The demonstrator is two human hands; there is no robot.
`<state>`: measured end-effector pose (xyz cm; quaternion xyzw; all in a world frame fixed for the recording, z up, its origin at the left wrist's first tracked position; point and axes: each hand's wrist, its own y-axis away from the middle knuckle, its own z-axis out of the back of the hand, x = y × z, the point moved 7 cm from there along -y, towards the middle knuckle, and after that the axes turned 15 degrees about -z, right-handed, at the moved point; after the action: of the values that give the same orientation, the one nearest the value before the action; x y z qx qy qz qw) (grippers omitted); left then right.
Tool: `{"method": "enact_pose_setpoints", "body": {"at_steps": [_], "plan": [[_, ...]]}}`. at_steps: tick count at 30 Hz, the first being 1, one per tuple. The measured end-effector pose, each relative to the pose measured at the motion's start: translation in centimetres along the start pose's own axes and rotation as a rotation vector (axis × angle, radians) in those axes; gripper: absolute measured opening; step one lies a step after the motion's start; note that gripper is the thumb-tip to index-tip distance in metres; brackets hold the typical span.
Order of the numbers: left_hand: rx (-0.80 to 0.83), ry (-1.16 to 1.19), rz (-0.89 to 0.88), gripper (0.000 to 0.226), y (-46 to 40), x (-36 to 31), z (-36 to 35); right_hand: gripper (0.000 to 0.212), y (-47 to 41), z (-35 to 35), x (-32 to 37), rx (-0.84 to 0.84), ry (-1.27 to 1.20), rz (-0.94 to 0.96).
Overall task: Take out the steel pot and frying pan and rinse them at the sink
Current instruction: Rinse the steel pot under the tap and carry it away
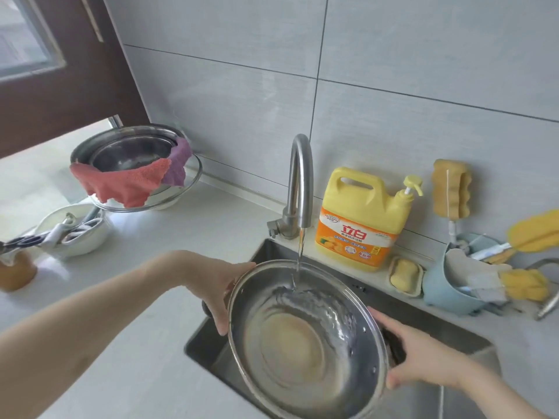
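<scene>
Head view: the steel pot [305,343] is held over the sink [205,337], tilted w/ its mouth toward the camera, under the faucet [298,182]. A thin water stream [299,255] drops from the spout onto the pot's far inner wall & ripples down inside. The left hand [211,285] is curled around the pot's left rim, fingers wrapped on the outside near a dark handle, thumb along the far edge. The right hand [417,355] is closed on the right side, over the other dark handle, fingers on the rim. Both hands grip the pot; neither is free.

On the table [157,297], far left, sits a stack of steel bowls [127,149] on a glass lid or plate, w/ a red cloth [121,182] & a purple cloth [178,164] draped over the near edge. Nearer left, a white bowl [72,234] holds utensils, incl. scissors sticking out to the left. At the left edge there's an amber jar [15,270], partly blurred.

Right of the faucet, against the tiled wall, stands a yellow detergent jug [363,219] w/ a pump. Just right of it is a soap dish w/ a yellow bar [405,276]. Further right, a light blue caddy [447,285] holds sponges & brushes; a tan sponge brush [450,189] stands upright by the wall behind it.

No frying pan can be made out w/ certainty.
</scene>
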<state>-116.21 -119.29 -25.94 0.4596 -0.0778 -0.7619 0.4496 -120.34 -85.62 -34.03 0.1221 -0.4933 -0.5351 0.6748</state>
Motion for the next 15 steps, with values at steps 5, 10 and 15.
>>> {"method": "enact_pose_setpoints", "body": {"at_steps": [5,10,15], "plan": [[-0.301,-0.452,0.097,0.146,0.7,2.2,1.0,0.142,-1.1,-1.7,1.1,-0.292,-0.137,0.094],[-0.608,-0.653,0.03,0.153,-0.8,2.7,-0.4,0.143,-0.1,1.5,1.0,-0.551,-0.046,0.225],[-0.922,-0.725,-0.09,0.156,-3.1,1.8,-2.9,0.144,3.7,3.4,0.0,-0.776,0.187,0.221]]}}
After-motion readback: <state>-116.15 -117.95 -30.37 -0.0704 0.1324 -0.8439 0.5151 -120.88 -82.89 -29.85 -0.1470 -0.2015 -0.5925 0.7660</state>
